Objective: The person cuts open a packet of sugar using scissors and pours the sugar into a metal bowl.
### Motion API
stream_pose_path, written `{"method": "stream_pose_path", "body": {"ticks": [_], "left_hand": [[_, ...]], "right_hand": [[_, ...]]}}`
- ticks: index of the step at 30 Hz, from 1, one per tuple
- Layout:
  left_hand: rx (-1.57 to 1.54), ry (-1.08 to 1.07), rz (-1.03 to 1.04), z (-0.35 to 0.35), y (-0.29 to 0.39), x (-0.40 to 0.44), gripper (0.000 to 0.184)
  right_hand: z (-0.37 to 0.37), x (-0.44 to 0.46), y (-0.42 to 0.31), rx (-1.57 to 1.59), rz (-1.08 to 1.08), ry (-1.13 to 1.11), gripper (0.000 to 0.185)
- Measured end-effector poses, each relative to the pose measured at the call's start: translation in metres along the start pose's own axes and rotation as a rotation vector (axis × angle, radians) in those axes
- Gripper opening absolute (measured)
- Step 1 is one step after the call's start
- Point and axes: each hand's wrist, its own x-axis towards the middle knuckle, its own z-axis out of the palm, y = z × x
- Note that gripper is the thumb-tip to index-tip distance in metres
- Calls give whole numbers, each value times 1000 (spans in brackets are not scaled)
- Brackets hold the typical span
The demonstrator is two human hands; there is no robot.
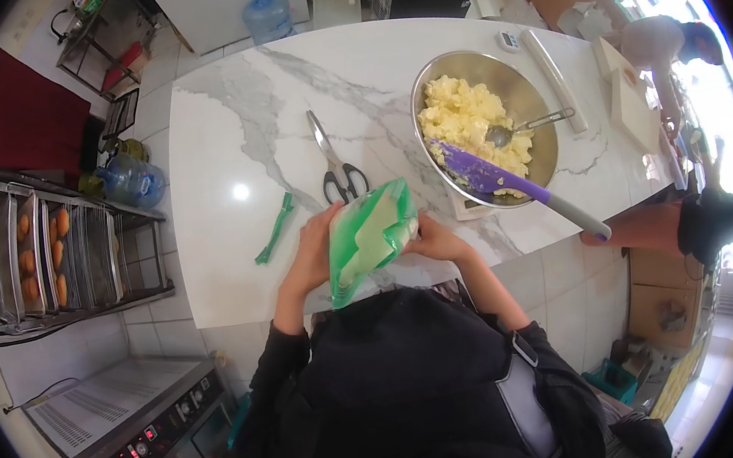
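An opened green bag (371, 242) with pale contents is held upright between my two hands at the table's near edge. My left hand (316, 249) is closed on its left side; my right hand (433, 239) grips its right side. Just beyond the bag lie scissors (334, 160) with black handles. A cut green strip (276, 228) rests left of my left hand. To the right, a steel bowl (543, 157) holds a yellow, lumpy mass (466, 116), a purple spatula (502, 179) and a metal spoon (532, 124).
The bowl stands on a white scale (469, 209) on the marble table (229, 154). A small timer (507, 40) and a wrapped roll (556, 80) lie behind it. Another person (660, 42) is at the right. A tray rack (46, 257) stands at the left.
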Motion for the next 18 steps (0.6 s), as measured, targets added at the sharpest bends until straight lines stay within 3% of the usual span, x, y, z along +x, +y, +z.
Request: {"method": "stream_pose_path", "body": {"ticks": [1, 3, 7, 9, 10, 12, 13, 18], "left_hand": [[112, 17, 42, 1, 1, 7, 75], [90, -57, -2, 15, -53, 15, 71], [-154, -29, -65, 18, -38, 26, 63], [-279, 27, -89, 13, -26, 28, 67], [-190, 3, -16, 5, -13, 31, 70], [-9, -34, 131, -16, 21, 37, 76], [-86, -46, 130, -26, 37, 44, 85], [-213, -248, 118, -74, 100, 95, 90]], "right_hand": [[3, 0, 0, -21, 4, 16, 86], [14, -1, -8, -244, -226, 101, 89], [20, 1, -8, -394, -421, 169, 95], [22, 1, -9, -230, -392, 99, 96], [25, 0, -12, -144, -381, 66, 96], [30, -3, -23, -56, -394, 129, 94], [33, -4, -31, -10, -401, 154, 93], [40, -2, -94, 130, -445, 347, 87]]}}
